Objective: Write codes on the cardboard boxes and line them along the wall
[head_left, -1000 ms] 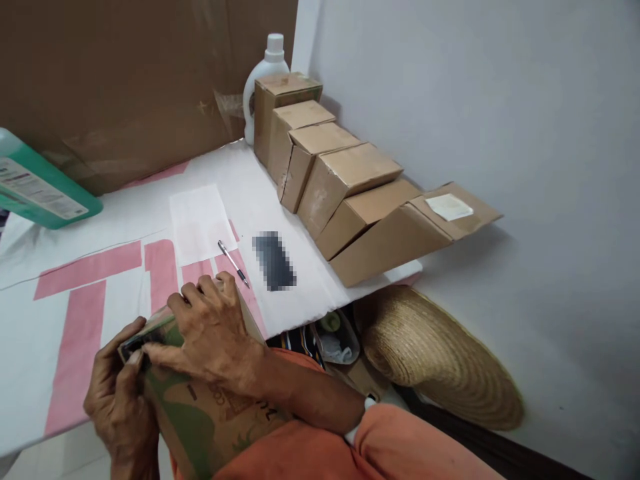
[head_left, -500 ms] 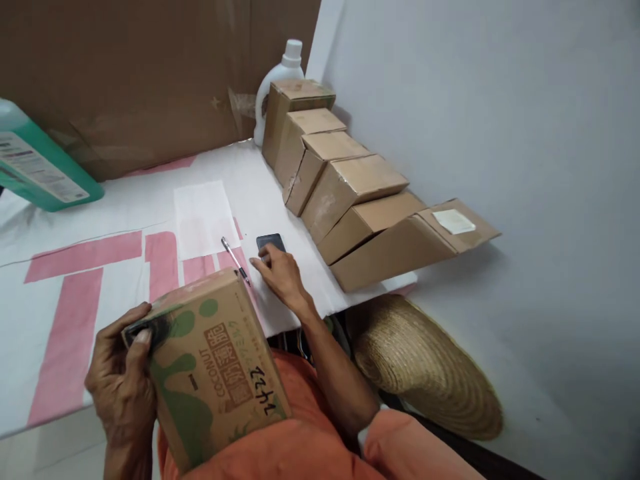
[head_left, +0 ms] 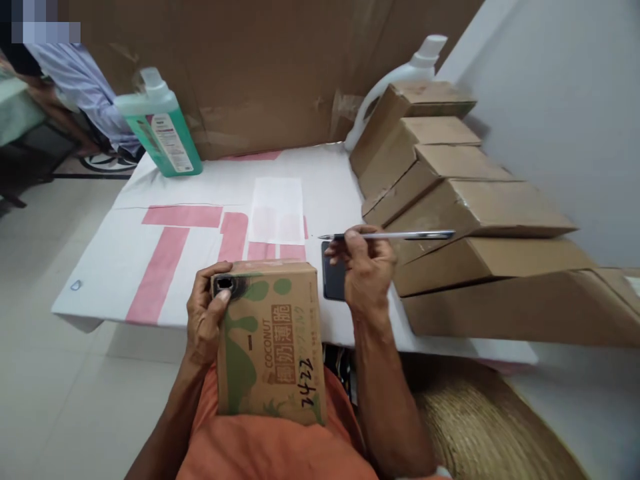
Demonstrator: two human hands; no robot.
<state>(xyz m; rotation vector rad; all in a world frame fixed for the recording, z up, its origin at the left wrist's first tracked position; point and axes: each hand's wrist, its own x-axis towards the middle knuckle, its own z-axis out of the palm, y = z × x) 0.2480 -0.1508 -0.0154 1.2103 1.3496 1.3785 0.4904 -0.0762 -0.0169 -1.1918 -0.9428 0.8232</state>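
My left hand [head_left: 206,313] grips the upper left corner of a cardboard box [head_left: 270,333] printed in green and brown, with "COCONUT" and a handwritten "2422" on it. The thumb lies beside a dark-edged hole in that corner. The box leans upright against my lap at the table's front edge. Between the fingers of my right hand [head_left: 369,267] is a pen [head_left: 415,235], held level with its tip pointing left. Partly behind that hand, a dark phone [head_left: 333,280] lies on the table. A sheet of white paper [head_left: 277,210] lies farther back.
Several cardboard boxes [head_left: 505,210] stand in a row along the right wall. A white jug [head_left: 425,57] is behind them, a green liquid bottle [head_left: 173,140] at the back left. A woven straw hat [head_left: 490,427] sits below the table's right side. Another person's sleeve [head_left: 85,83] shows upper left.
My right hand has picked the pen up off the table. The view has swung left, and the box in my left hand now stands straighter.
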